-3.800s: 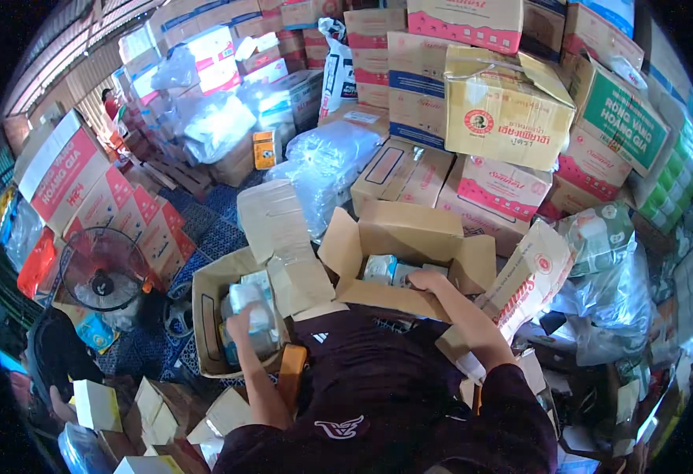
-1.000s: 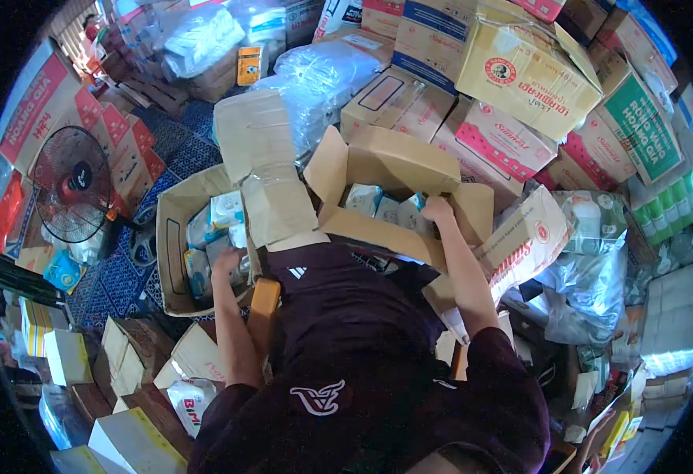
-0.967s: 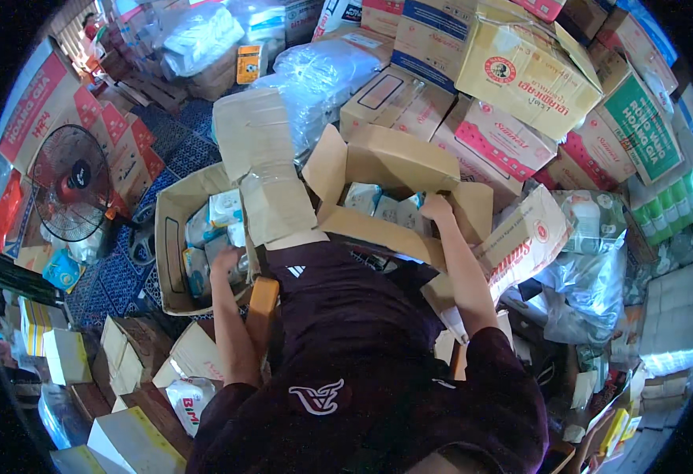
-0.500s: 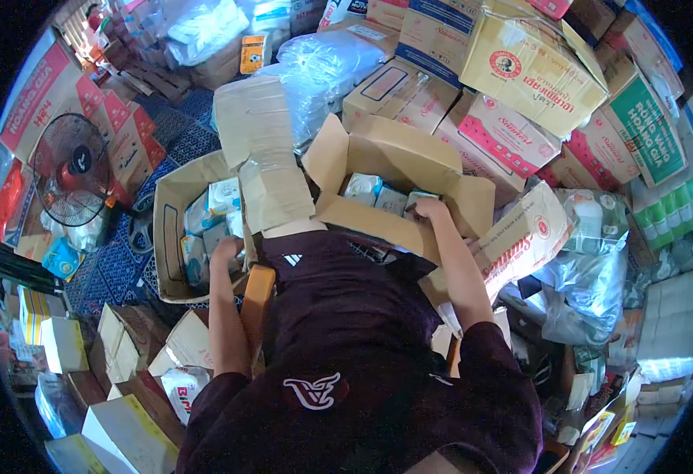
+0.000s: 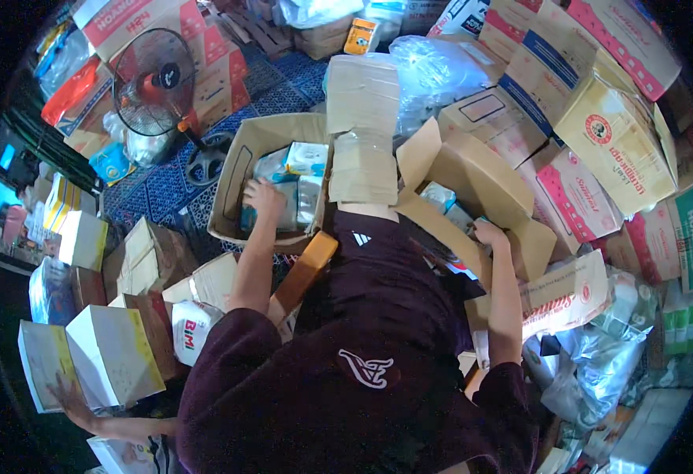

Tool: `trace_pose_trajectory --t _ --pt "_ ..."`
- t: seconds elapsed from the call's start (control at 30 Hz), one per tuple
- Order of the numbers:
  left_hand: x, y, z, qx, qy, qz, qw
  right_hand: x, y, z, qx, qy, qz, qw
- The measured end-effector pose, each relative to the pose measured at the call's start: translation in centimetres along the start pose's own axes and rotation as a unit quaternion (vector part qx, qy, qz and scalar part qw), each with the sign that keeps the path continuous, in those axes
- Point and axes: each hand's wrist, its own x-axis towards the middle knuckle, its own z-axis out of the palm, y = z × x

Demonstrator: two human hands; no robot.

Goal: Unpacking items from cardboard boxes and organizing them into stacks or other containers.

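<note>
My left hand [image 5: 264, 199] is in the left cardboard box [image 5: 224, 201], its fingers spread over the white-and-blue packs [image 5: 307, 159] in there. The hand looks empty. In the right cardboard box [image 5: 512, 182], my right hand [image 5: 490, 234] reaches over the near flap, with its fingers curled at the end of a small white-and-blue pack [image 5: 479, 223]. A few similar packs [image 5: 439, 197] lie beside it; the flap hides part of them. Between the boxes, a taped cardboard piece [image 5: 364, 130] lies at the end of my lap.
A standing fan [image 5: 157, 83] is at the far left on blue patterned matting [image 5: 153, 193]. Stacked cartons [image 5: 615, 130] crowd the right, above clear plastic bags [image 5: 599, 371]. White cartons [image 5: 117, 355] stand at lower left, where another person's hand [image 5: 70, 403] touches one.
The view has turned left, so the scene sits further right. My left hand has shifted left from the box's right side onto the packs. Another person's hand has appeared at lower left.
</note>
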Motion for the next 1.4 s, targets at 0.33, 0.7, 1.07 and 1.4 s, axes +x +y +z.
trace_pose_trajectory --t 0.33,0.7,1.07,1.4 --pt "3.0 -8.9 6.2 -0.113 -0.249 0.017 0.962 2.3 1.1 2.4 0.002 -0.002 -0.014 1.0" --pt "3.5 -2.9 -13.3 -0.376 0.009 -0.119 0.919 -1.4 -1.7 -0.9 0.052 -0.033 0.003 0.998" --pt "-6.4 12.1 -24.9 -0.921 -0.217 0.064 0.318 -0.1 0.6 -1.3 0.072 0.063 -0.087 0.992" --pt "-14.4 20.6 -22.1 -0.793 -0.382 0.111 0.461 -8.0 -7.5 -10.8 0.701 -0.025 -0.336 0.628"
